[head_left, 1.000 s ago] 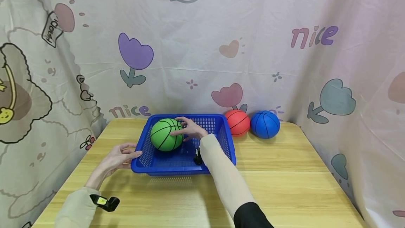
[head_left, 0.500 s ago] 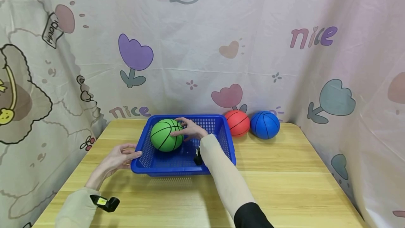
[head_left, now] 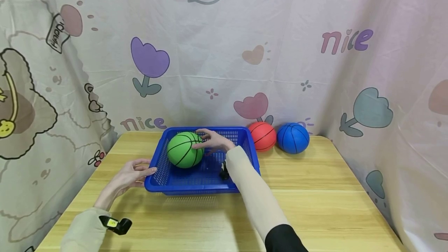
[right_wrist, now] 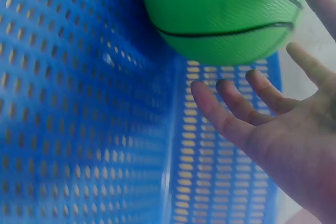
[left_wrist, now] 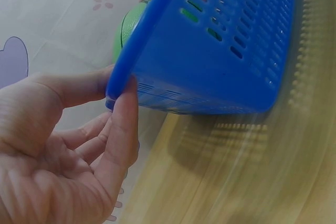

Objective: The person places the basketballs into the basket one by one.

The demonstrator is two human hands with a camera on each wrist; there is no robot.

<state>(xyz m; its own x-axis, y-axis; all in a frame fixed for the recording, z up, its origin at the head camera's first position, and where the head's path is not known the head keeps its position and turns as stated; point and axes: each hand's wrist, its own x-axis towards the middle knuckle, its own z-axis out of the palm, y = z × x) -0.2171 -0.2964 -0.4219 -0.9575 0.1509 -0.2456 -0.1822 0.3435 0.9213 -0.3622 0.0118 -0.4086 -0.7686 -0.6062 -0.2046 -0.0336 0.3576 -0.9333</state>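
Observation:
A blue plastic basket [head_left: 203, 188] with slotted walls stands on the table. Inside it, toward the left, rests a small green basketball [head_left: 182, 153]. My left hand [head_left: 128, 175] pinches the basket's left rim; in the left wrist view the thumb is on one side of the rim [left_wrist: 142, 35] and a finger on the other. My right hand [head_left: 214, 142] is over the basket at the ball's right side, fingers spread. The right wrist view shows a gap between several of its fingertips [right_wrist: 198, 88] and the green basketball [right_wrist: 220, 9].
A red basketball [head_left: 262, 137] sits just right of the basket's back corner, with a blue basketball [head_left: 293, 138] beside it. A printed curtain [head_left: 210, 69] hangs behind the wooden table [head_left: 308, 197].
My right hand has drawn slightly right, its fingers loosening from the green basketball, which stays in the basket. My left hand keeps its place on the rim.

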